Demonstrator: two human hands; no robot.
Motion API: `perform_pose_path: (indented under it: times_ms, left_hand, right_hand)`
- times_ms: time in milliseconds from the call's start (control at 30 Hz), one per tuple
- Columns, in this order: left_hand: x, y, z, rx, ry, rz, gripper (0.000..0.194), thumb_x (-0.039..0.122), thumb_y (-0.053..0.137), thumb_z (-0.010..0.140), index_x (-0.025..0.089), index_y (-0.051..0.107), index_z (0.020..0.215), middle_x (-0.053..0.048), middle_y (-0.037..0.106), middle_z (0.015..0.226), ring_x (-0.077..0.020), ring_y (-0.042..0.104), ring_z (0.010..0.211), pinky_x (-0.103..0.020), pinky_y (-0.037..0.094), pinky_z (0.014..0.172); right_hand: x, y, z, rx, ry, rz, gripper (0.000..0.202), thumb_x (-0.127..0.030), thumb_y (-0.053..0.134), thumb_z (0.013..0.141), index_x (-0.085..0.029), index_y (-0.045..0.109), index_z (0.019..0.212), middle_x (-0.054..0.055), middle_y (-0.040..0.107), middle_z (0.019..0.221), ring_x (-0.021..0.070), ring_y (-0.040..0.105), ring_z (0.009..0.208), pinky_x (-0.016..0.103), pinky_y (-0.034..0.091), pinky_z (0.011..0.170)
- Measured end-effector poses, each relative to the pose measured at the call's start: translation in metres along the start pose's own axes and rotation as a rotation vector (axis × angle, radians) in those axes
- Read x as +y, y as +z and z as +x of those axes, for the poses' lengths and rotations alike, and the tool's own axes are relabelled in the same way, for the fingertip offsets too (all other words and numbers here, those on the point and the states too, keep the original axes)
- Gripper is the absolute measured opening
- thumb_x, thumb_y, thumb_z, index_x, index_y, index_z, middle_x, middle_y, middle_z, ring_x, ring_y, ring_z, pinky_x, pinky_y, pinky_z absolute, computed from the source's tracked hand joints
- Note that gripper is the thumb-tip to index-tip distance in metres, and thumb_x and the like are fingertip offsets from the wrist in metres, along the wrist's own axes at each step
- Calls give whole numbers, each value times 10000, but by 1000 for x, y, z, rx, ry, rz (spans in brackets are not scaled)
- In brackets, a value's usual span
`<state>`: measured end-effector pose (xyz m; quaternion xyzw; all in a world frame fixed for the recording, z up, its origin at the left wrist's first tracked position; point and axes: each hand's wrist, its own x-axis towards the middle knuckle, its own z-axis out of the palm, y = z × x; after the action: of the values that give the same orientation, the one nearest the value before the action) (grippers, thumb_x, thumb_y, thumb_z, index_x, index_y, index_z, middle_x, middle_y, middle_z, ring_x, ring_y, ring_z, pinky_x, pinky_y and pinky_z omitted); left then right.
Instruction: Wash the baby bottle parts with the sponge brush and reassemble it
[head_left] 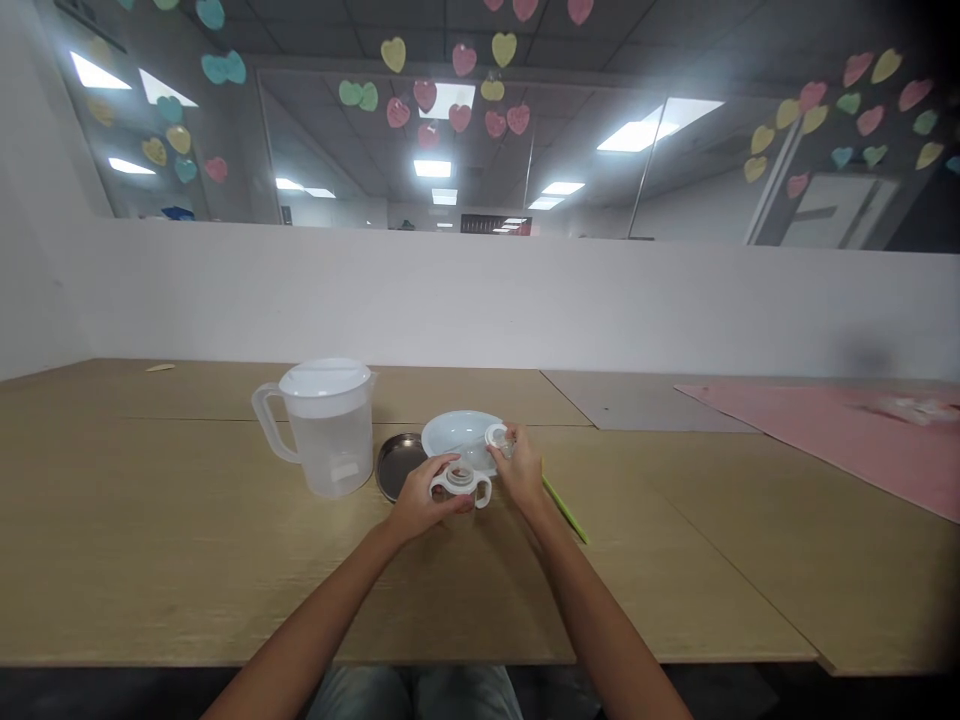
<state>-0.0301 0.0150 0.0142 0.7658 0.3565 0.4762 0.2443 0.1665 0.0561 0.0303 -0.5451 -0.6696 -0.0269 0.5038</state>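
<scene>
My left hand [425,499] is closed around a small clear bottle with a white two-handled collar [460,480]; its round mouth faces up, with no lid on it. Just to the right and slightly higher, my right hand [523,468] pinches a white-rimmed clear cap [498,437], tilted and apart from the bottle. Behind both hands is a pale blue-white bowl [450,428], partly hidden by them. A dark round metal dish [397,465] lies left of the bowl, beside my left hand.
A lidded clear pitcher [334,440] with its handle to the left stands left of the dish. A green stick [564,508] lies right of my right wrist. Farther right, a pink cloth [832,430] and a grey mat [645,400] cover part of the wooden table [187,540].
</scene>
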Motion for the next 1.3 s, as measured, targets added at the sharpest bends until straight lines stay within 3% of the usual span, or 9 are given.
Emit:
perform_pose_path:
  times_ms: [167,400,500,600,767,900,1033,1133,1300]
  left_hand:
    - [1,-1,0,-1,5,25,632,439,702,686,187,488,1224,-80,634,1058,-204,602,929,-300,486,773]
    - [-5,-2,-3,72,130,133,906,478,674,707,178,192,1413,-120,586,1147,-207,604,931,-343,470,830]
    - [-11,-16,-3,230,299,300,755,476,600,765,148,289,1370,-148,550,1195,-241,559,1033,-380,438,887]
    - [-18,-41,-3,524,377,529,559,411,560,803,138,416,1269,-160,539,1189,-278,491,1128,-432,354,970]
    - [-30,-84,-5,1036,160,654,513,344,481,837,106,380,1281,-191,431,1272,-308,357,1238,-487,224,1029]
    - [-41,-102,-10,1254,-52,629,502,333,460,840,122,351,1282,-177,368,1298,-306,314,1257,-490,209,1035]
    - [-65,-117,-17,1449,-267,549,433,290,436,856,119,370,1248,-164,401,1247,-292,379,1192,-462,280,998]
    - [-88,-130,-22,1410,-338,435,401,307,448,839,106,443,1187,-161,473,1188,-269,459,1111,-422,331,970]
    - [-116,-138,-23,1191,-600,121,381,485,458,784,136,610,807,-76,605,746,-245,557,801,-396,430,784]
  right_hand:
    - [2,2,1,-51,-138,-2,375,-105,418,750,-182,543,1094,84,577,1070,205,550,1016,328,440,882]
    - [1,0,1,-95,-260,-105,630,6,376,681,-223,518,1250,91,480,1230,219,452,1164,368,389,980]
    - [-5,-2,1,-110,-185,-111,621,-71,419,726,-173,405,1337,115,513,1211,227,480,1118,374,390,958]
    - [-10,-5,0,-141,-31,-150,566,-212,492,761,-123,401,1313,136,562,1170,249,517,1062,382,387,918]
    - [-17,-7,-1,-270,52,-283,308,-216,504,752,-145,601,1036,105,654,1018,246,545,1005,374,313,921]
    - [-19,-7,-3,-344,35,-287,202,-205,478,765,-181,621,907,78,664,987,224,547,975,365,289,902]
    - [-18,-5,-4,-296,62,-276,181,-216,473,751,-173,563,903,83,631,990,213,540,932,351,304,865]
    - [-15,-3,-3,-264,92,-263,189,-221,479,738,-170,535,911,89,617,1001,223,532,949,358,302,876]
    - [-12,-2,-2,-274,106,-231,283,-185,465,743,-142,514,1019,104,624,1033,228,540,972,373,289,906]
